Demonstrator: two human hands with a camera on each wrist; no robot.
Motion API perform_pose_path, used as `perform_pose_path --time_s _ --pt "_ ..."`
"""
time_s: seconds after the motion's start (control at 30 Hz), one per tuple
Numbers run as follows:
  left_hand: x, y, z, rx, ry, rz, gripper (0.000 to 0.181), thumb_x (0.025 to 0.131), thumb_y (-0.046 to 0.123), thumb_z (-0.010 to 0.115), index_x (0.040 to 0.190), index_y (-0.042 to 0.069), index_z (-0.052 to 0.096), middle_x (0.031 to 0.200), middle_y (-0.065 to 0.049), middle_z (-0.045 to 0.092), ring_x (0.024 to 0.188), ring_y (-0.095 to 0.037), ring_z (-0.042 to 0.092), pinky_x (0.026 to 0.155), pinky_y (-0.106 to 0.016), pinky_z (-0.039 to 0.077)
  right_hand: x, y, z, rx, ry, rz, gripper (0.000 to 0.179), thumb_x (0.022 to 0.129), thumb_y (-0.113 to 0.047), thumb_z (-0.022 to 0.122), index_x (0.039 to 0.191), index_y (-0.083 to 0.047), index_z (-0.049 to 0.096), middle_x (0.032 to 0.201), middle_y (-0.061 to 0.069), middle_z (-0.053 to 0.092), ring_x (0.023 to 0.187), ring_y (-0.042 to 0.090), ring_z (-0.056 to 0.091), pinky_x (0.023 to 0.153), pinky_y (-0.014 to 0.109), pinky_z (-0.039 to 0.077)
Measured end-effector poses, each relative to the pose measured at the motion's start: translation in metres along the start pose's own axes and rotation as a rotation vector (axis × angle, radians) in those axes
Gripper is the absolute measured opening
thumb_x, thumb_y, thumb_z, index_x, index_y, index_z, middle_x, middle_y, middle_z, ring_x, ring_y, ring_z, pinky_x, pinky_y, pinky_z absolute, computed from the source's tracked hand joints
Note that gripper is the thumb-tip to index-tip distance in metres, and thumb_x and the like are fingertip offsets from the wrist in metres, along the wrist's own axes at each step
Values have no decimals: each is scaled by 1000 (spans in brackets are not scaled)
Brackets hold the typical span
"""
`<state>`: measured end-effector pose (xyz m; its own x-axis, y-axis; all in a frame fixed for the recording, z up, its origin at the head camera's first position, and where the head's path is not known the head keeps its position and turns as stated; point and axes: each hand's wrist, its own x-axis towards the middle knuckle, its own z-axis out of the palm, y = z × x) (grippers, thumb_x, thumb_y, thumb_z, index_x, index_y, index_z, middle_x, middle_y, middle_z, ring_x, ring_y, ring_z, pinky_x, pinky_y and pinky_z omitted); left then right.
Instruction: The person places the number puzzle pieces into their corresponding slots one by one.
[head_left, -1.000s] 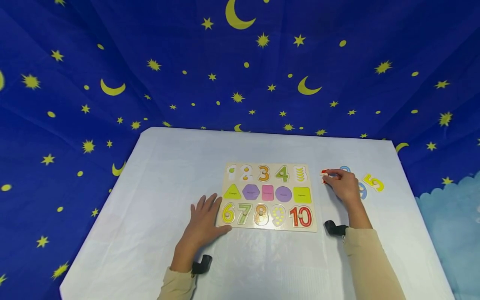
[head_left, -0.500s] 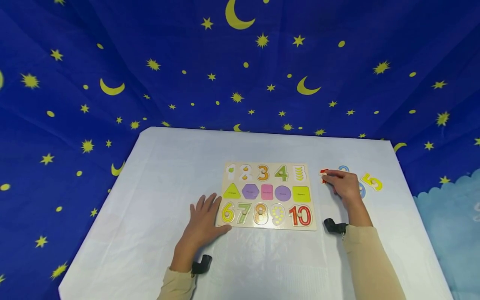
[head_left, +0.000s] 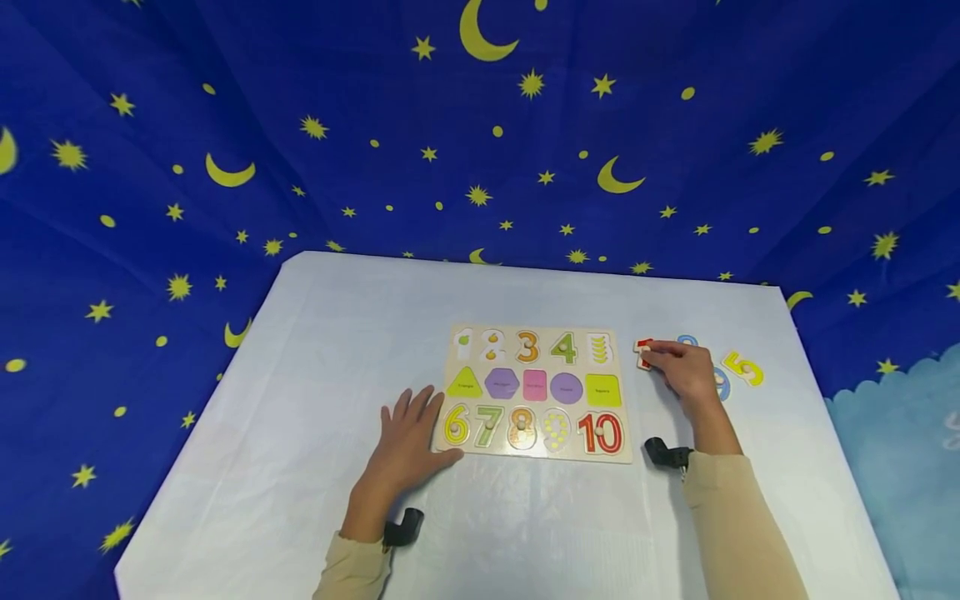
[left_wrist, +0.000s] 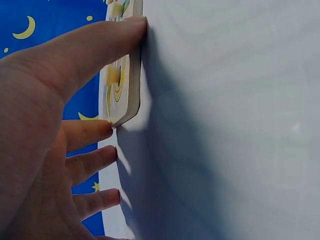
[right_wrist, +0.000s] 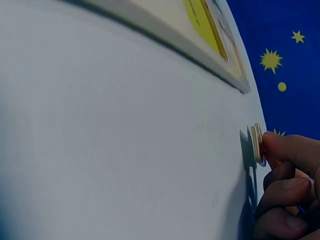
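Note:
A wooden number puzzle board (head_left: pixel 536 446) lies on the white table. My left hand (head_left: pixel 405 446) rests at its lower left corner with fingers spread. In the left wrist view, the thumb (left_wrist: pixel 107 40) lies along the board's edge and a fingertip touches the corner. To the right of the board, my right hand (head_left: pixel 686 371) pinches a red number 1 puzzle piece (head_left: pixel 641 353) between thumb and fingers. In the right wrist view, the piece (right_wrist: pixel 257 144) stands close over the table, its shadow beside it. Pieces 3, 4, 6, 7, 8 and 10 sit in the board.
Beyond the right hand lie a yellow number 5 piece (head_left: pixel 744 367) and two blue number pieces, one (head_left: pixel 722 383) partly behind the hand and the other (head_left: pixel 687 340) farther back. A blue star-patterned cloth (head_left: pixel 480 150) hangs behind the table (head_left: pixel 360 308).
My right hand has shifted slightly left with the red 1 piece, toward the board. The left hand stays in place at the board's corner.

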<state>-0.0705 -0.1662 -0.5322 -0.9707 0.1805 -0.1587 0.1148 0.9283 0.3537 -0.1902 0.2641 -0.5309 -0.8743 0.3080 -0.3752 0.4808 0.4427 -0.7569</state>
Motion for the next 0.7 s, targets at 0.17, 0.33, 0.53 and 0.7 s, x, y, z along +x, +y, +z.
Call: perform_pose_path --time_s 0.17,0.33,0.53,0.7 --pt "-1 1 0 1 -1 -7 97 74 56 74 150 11 34 155 -11 26 142 -39 12 107 -67 7 -3 -7 5 -4 -3 -40 44 87 -34 70 125 -13 65 109 10 52 74 19 50 53 25 42" --pt "-1 1 -1 -2 5 4 96 74 56 74 149 9 35 154 -12 27 142 -40 13 106 -67 8 -4 -12 12 18 -22 -78 42 86 -30 71 122 -10 66 106 11 55 80 21 50 55 24 42" --pt "-2 -1 -2 -8 21 28 95 75 57 72 148 8 36 153 -13 29 141 -40 15 105 -69 10 -7 -17 21 20 -43 -128 41 86 -29 71 120 -7 67 110 12 56 89 22 48 58 24 41" --pt "-3 -3 -1 -6 31 40 94 75 57 72 148 8 37 153 -13 30 141 -40 16 104 -70 11 -10 -24 26 34 -69 -152 41 85 -28 71 119 -7 67 118 14 57 96 26 48 70 29 41"
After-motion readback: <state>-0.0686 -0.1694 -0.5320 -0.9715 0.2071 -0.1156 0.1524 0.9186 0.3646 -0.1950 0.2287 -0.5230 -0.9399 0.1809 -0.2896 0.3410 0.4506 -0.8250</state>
